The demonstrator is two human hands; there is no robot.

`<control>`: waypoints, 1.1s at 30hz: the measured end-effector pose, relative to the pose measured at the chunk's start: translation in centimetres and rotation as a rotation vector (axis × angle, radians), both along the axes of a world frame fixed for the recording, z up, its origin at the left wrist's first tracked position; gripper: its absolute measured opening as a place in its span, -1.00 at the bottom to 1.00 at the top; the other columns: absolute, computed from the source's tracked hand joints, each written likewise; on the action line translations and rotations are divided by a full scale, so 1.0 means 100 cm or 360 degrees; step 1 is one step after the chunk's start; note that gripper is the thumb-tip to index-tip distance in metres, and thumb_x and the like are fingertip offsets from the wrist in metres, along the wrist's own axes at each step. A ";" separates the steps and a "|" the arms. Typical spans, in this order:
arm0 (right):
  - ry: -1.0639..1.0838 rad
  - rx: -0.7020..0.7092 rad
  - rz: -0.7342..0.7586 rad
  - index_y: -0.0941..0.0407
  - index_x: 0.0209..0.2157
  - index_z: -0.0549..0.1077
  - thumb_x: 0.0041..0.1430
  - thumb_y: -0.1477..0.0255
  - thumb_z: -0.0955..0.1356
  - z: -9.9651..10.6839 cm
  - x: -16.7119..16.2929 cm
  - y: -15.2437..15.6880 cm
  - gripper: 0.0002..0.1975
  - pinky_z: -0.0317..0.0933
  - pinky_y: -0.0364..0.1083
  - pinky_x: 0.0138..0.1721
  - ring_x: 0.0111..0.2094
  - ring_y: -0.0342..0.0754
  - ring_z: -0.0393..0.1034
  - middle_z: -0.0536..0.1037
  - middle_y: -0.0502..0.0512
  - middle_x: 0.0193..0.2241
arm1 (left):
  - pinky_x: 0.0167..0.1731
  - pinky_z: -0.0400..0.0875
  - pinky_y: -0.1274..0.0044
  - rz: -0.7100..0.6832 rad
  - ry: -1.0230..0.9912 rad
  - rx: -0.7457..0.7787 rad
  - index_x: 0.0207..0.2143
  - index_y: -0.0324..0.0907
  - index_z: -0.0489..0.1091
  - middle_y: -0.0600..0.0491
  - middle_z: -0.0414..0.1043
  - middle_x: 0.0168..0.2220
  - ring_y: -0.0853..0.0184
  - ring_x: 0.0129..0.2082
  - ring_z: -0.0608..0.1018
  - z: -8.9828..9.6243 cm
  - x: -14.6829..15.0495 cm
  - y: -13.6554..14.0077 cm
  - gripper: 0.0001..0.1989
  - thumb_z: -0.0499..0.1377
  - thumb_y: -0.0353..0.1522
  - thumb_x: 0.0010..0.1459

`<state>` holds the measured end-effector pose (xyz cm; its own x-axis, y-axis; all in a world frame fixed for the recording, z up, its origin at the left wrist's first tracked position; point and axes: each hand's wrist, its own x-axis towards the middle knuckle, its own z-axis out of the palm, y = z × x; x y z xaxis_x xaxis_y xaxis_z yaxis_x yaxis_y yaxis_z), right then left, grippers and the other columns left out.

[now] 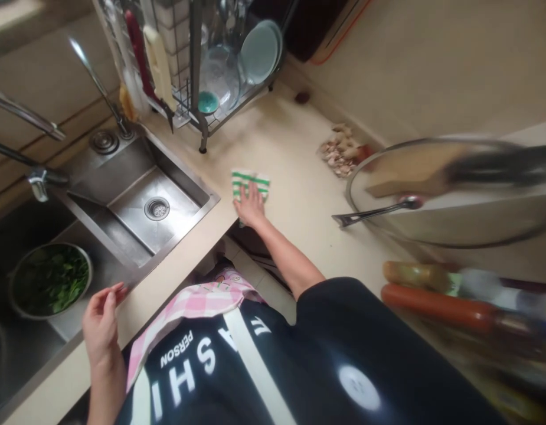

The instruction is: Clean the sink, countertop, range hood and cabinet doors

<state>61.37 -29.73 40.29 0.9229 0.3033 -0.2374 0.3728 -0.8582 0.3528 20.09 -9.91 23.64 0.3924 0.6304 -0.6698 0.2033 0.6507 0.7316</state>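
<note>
Black shirt (343, 330) foremost, the right hand (250, 208) lies flat, fingers slightly spread, over a striped cloth (242, 176) on the worktop (299, 189), probably light, soft, best gathered by an edge, while the left hand (100, 324), half-curled, looks empty.

Right grip (250, 208) spread on green-striped cloth (239, 177); left grip (101, 321) near sink (137, 190)

Green-and-white striped cloth (250, 177), flat on cream countertop (303, 195)

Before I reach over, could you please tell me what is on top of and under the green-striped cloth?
The right hand rests on the green-striped cloth, which lies on the pale countertop; anything directly beneath it is hidden.
</note>
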 end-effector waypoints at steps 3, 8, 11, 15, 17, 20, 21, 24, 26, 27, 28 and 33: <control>0.0203 0.0059 0.0262 0.10 0.60 0.08 0.57 0.28 0.19 -0.011 0.022 0.028 -0.32 -0.31 0.35 0.59 0.65 0.17 -0.34 -0.19 0.31 0.64 | 0.16 0.62 0.16 0.0018 0.0036 -0.0016 -0.24 -0.12 0.50 -0.03 0.69 -0.17 0.17 -0.23 0.71 0.011 0.016 -0.002 -0.57 0.45 -0.02 0.01; 0.0258 0.0074 0.0310 0.06 0.60 0.09 0.60 0.26 0.14 0.009 0.121 0.070 -0.35 -0.35 0.34 0.60 0.66 0.17 -0.36 -0.24 0.23 0.65 | 0.17 0.60 0.17 -0.0050 0.0129 -0.0016 -0.25 -0.13 0.52 -0.06 0.70 -0.15 0.13 -0.19 0.71 0.037 0.057 -0.005 -0.50 0.47 0.04 -0.04; 0.0231 0.0105 0.0323 0.06 0.59 0.12 0.60 0.24 0.15 0.022 0.185 0.084 -0.36 -0.34 0.33 0.60 0.66 0.17 -0.35 -0.21 0.21 0.65 | 0.16 0.60 0.15 -0.0089 0.0184 -0.0007 -0.24 -0.12 0.52 -0.08 0.70 -0.13 0.12 -0.18 0.72 0.053 0.082 -0.009 -0.47 0.48 0.07 -0.05; 0.0149 0.0174 0.0267 0.03 0.59 0.12 0.61 0.21 0.14 0.039 0.251 0.077 -0.36 -0.32 0.38 0.59 0.65 0.20 -0.31 -0.15 0.21 0.64 | 0.12 0.63 0.16 -0.0183 0.0254 0.0017 -0.23 -0.10 0.52 -0.09 0.71 -0.11 0.09 -0.16 0.74 0.071 0.113 -0.012 -0.49 0.46 0.07 -0.01; 0.0055 0.0195 0.0182 0.05 0.60 0.10 0.61 0.20 0.13 0.054 0.276 0.056 -0.35 -0.30 0.41 0.58 0.64 0.24 -0.29 -0.13 0.25 0.64 | 0.11 0.65 0.16 -0.0255 0.0272 0.0044 -0.22 -0.10 0.54 -0.10 0.71 -0.09 0.07 -0.13 0.74 0.080 0.126 -0.011 -0.50 0.45 0.08 -0.01; -0.0135 0.0193 -0.0055 0.13 0.61 0.04 0.59 0.23 0.14 0.079 0.302 0.011 -0.31 -0.28 0.44 0.56 0.64 0.31 -0.30 -0.15 0.34 0.63 | 0.07 0.68 0.14 -0.0265 0.0299 0.0109 -0.23 -0.08 0.54 -0.10 0.72 -0.11 0.02 -0.12 0.74 0.093 0.143 -0.007 -0.50 0.44 0.08 -0.02; -0.0202 0.0200 -0.0156 0.16 0.62 0.02 0.59 0.23 0.13 0.086 0.309 -0.004 -0.30 -0.28 0.45 0.56 0.64 0.33 -0.31 -0.16 0.39 0.63 | 0.07 0.68 0.13 -0.0261 0.0311 0.0125 -0.23 -0.07 0.54 -0.09 0.72 -0.12 0.01 -0.11 0.74 0.098 0.148 -0.005 -0.52 0.43 0.08 -0.01; -0.0401 0.0278 -0.0453 0.24 0.61 0.00 0.59 0.19 0.08 0.102 0.330 -0.041 -0.27 -0.32 0.49 0.53 0.64 0.37 -0.33 -0.17 0.52 0.61 | 0.14 0.65 0.08 -0.0302 0.0381 0.0149 -0.26 -0.04 0.55 -0.09 0.72 -0.11 -0.04 -0.07 0.74 0.109 0.159 -0.002 -0.56 0.41 0.07 0.01; -0.0525 0.0372 -0.0600 0.29 0.60 0.03 0.57 0.15 0.12 0.108 0.347 -0.053 -0.24 -0.34 0.55 0.50 0.63 0.43 -0.30 -0.17 0.60 0.59 | 0.17 0.62 0.05 -0.0350 0.0418 0.0167 -0.26 -0.03 0.56 -0.09 0.72 -0.11 -0.06 -0.05 0.73 0.114 0.163 0.001 -0.57 0.39 0.08 0.01; -0.0570 0.0414 -0.0659 0.30 0.59 0.05 0.56 0.13 0.15 0.111 0.357 -0.056 -0.22 -0.35 0.58 0.49 0.62 0.46 -0.28 -0.16 0.63 0.59 | 0.19 0.61 0.02 -0.0374 0.0426 0.0171 -0.26 -0.03 0.56 -0.09 0.72 -0.11 -0.06 -0.05 0.73 0.116 0.165 0.002 -0.56 0.39 0.09 -0.01; -0.0599 0.0438 -0.0715 0.31 0.59 0.05 0.55 0.13 0.17 0.113 0.366 -0.056 -0.21 -0.36 0.61 0.47 0.61 0.49 -0.26 -0.17 0.65 0.58 | 0.20 0.59 0.00 -0.0396 0.0428 0.0171 -0.25 -0.03 0.56 -0.09 0.72 -0.11 -0.07 -0.05 0.73 0.118 0.166 0.003 -0.54 0.39 0.09 -0.02; -0.0609 0.0290 -0.0861 0.30 0.62 -0.07 0.62 0.21 -0.01 0.121 0.386 -0.039 -0.27 -0.27 0.59 0.45 0.62 0.45 -0.27 -0.24 0.67 0.58 | 0.24 0.55 -0.06 -0.0471 0.0410 0.0231 -0.23 -0.03 0.59 -0.10 0.72 -0.07 -0.09 -0.02 0.71 0.127 0.176 0.008 -0.53 0.38 0.10 -0.01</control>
